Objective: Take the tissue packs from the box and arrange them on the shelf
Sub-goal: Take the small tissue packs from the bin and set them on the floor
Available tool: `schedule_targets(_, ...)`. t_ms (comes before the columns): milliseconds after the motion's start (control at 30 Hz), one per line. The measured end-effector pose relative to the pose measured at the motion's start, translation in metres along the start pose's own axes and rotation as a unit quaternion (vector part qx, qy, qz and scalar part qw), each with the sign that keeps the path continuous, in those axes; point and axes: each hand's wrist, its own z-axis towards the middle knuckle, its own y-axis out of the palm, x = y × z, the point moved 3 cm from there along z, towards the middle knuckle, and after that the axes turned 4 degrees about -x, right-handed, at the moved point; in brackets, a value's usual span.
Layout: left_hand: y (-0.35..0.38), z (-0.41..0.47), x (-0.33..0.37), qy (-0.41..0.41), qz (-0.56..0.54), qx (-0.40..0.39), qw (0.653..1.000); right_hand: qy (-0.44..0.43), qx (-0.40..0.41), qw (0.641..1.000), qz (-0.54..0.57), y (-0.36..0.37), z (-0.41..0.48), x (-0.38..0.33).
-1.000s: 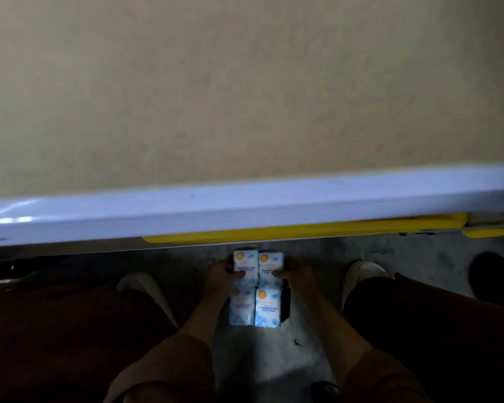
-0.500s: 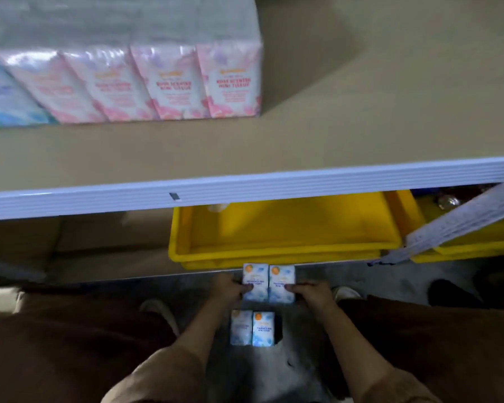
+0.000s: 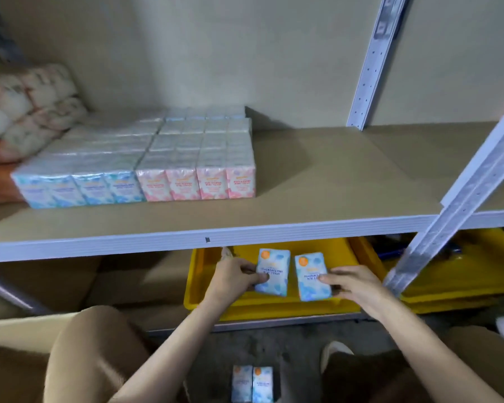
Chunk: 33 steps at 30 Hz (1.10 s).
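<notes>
Left hand [image 3: 233, 279] and right hand [image 3: 354, 285] each pinch one blue tissue pack [image 3: 272, 271] [image 3: 312, 276] upright, long axis vertical, label apparently toward the camera, just below the shelf [image 3: 332, 181] edge.

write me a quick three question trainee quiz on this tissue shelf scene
1. True or false: the left hand grips the left blue-and-white wrapped tissue pack, the right hand the right blue-and-white wrapped tissue pack.
2. On the beige shelf board, the pink wrapped tissue packs stand: A left of, B right of, C on top of the light-blue wrapped tissue packs.
3. How many floor-level tissue packs show between the person's legs?
Key: 1 true; 2 B; 3 two.
</notes>
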Motion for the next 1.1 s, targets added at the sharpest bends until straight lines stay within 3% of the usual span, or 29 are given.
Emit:
schedule_targets(233, -0.037, -0.021, 0.077, 0.096, -0.016, 0.080, 0.992, -0.092, 0.007, 0.995, -0.026, -0.013, -0.030, -0.083)
schedule_targets(433, -0.040, 0.013, 0.120, 0.087, 0.032, 0.114, 0.989, -0.143, 0.037, 0.988, -0.031, -0.016, -0.003, -0.136)
schedule_targets(600, -0.032, 0.044, 0.136, 0.067, 0.101, 0.119, 0.986, -0.136, 0.102, 0.978, -0.118, -0.008, 0.026, -0.148)
schedule_targets(700, -0.030, 0.047, 0.135, 0.062, 0.177, 0.123, 0.975, -0.159, 0.142, 0.949, -0.232, -0.010, 0.037, -0.145)
schedule_targets(767, -0.030, 0.045, 0.134, 0.105, 0.220, 0.136, 0.960, -0.204, 0.166, 0.917, -0.300, -0.009, 0.031, -0.148)
schedule_targets(867, -0.025, 0.041, 0.132, 0.183, 0.272, 0.101, 0.939, -0.246, 0.145, 0.869, -0.405, 0.001, 0.023, -0.150)
schedule_targets(967, -0.017, 0.045, 0.128, 0.199, 0.304, 0.059, 0.930, -0.252, 0.113, 0.820, -0.502, 0.011, 0.029, -0.148)
schedule_targets(1100, -0.015, 0.055, 0.127, 0.192, 0.322, 0.062, 0.925, -0.265, 0.112, 0.807, -0.516, 0.013, 0.038, -0.151)
